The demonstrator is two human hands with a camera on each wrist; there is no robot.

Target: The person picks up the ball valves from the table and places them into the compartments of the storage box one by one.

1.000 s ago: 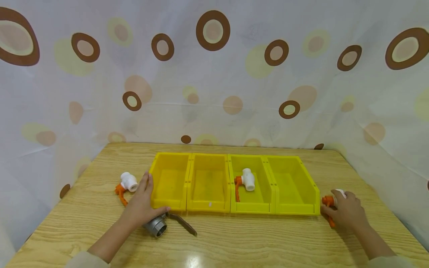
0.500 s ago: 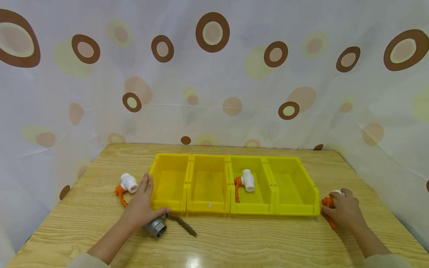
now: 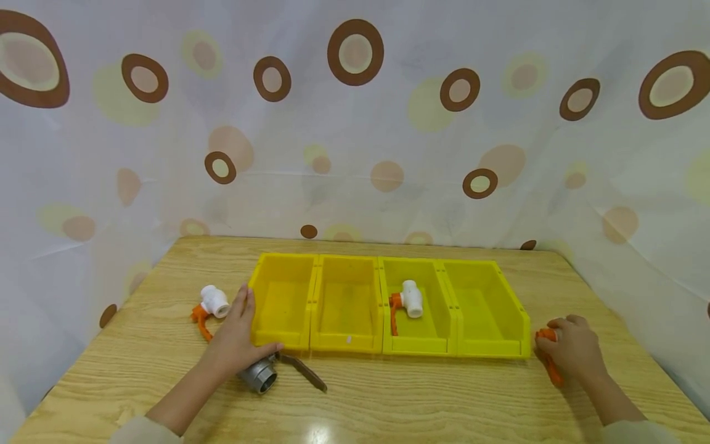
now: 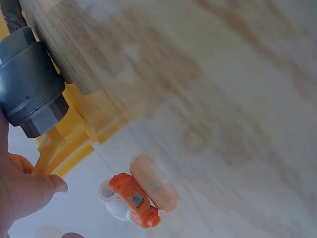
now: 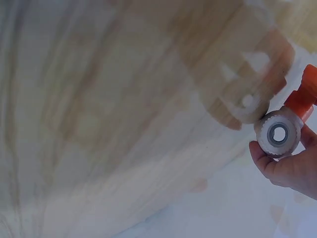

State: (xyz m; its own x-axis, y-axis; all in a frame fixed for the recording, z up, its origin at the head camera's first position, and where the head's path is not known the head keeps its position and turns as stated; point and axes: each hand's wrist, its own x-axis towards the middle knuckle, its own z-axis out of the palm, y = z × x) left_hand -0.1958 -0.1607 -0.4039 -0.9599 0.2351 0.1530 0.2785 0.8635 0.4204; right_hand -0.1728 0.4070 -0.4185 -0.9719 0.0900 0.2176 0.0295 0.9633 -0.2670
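Observation:
My left hand [image 3: 232, 338] rests against the left end of the row of yellow bins [image 3: 346, 342], fingers along the side wall and thumb at the front corner. Under its thumb side lies a metal ball valve [image 3: 259, 375] with a lever handle. Beyond this hand is a white plastic ball valve [image 3: 214, 302] with an orange handle, on the table. To the right of the bins, my right hand [image 3: 574, 350] holds another white ball valve [image 5: 278, 133] by its body; in the head view the hand hides most of it, leaving the orange handle [image 3: 551, 370] showing.
A white ball valve [image 3: 412, 300] with an orange handle lies in the third bin from the left. All stands on a wood-grain table [image 3: 421, 401], with a patterned cloth [image 3: 355, 135] hanging behind it.
My right hand has turned the ball valve slightly, so its white end no longer shows past the fingers and more orange handle shows. My left hand has stayed at the bins.

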